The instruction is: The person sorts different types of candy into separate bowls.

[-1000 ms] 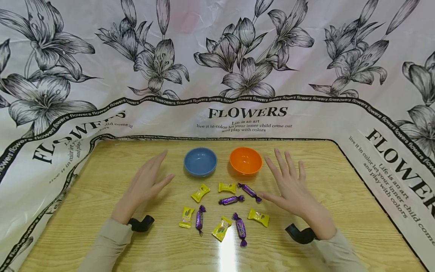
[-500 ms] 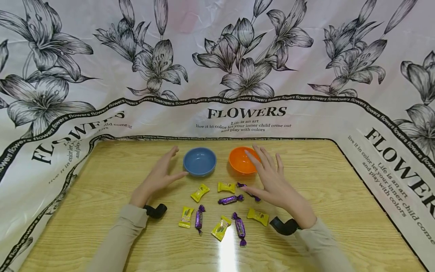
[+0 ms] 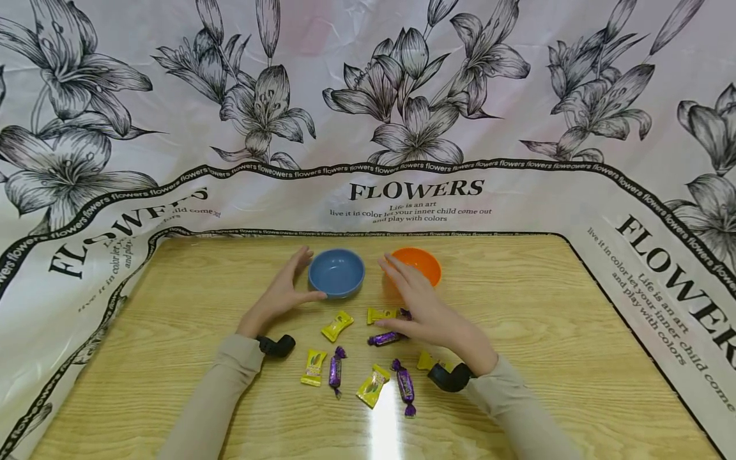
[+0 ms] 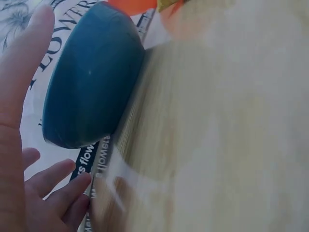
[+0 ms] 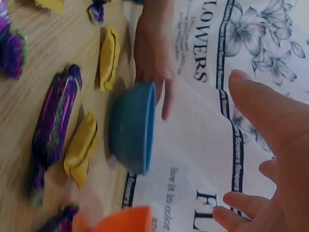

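Note:
A blue bowl [image 3: 337,273] stands on the wooden table, with an orange bowl [image 3: 427,263] to its right. At the blue bowl's left side is my left hand [image 3: 282,291], thumb and fingers spread apart; in the left wrist view the bowl [image 4: 94,79] shows a gap from the fingers. My right hand [image 3: 428,310] hovers with straight fingers between the two bowls, covering part of the orange bowl and one purple candy. Nothing is held in either hand. Below the bowls lie yellow-wrapped candies [image 3: 337,326] and purple-wrapped candies [image 3: 405,387].
Several candies are scattered over the middle of the table [image 3: 172,332], such as a yellow candy [image 3: 374,386] near the front. A white cloth [image 3: 420,198] with printed flowers and lettering hangs behind and along both sides. Each wrist wears a black camera [image 3: 450,377].
Both hands have moved inward. The left has come up beside the blue bowl, and the right has swept left across the orange bowl. Bowls and candies stay in place.

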Motion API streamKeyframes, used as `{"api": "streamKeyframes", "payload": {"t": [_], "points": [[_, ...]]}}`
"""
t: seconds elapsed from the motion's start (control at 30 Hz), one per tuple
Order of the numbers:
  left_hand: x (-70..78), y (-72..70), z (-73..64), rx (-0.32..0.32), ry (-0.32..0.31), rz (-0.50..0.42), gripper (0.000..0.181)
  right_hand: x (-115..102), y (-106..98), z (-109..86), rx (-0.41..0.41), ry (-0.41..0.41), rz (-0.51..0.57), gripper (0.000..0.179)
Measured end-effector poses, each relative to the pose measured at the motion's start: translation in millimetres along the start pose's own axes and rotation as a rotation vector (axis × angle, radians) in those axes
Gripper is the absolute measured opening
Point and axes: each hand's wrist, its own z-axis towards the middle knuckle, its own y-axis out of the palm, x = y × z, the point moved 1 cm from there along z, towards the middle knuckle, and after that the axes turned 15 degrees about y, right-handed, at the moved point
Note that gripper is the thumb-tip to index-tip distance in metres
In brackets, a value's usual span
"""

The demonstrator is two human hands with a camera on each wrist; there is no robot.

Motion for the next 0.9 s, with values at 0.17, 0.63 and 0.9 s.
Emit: {"api": "streamKeyframes", "payload": {"t": [0.17,0.63,0.9], "points": [[-6.0,7.0,5.1,0.002,0.040,0.000,0.121,-5,16,10.5,-0.095,0.011,0.106,0.097],[-7.2,11.4,6.2,-0.035,0.000,0.047,0.114,-13,63,36.1,-0.290,-0.123,0.128,0.049],[-10.7,13.3,5.0,-0.036,-0.030,0.053,0.113,-17,79,42.1,-0.257,-0.121,0.030,0.037]]}}
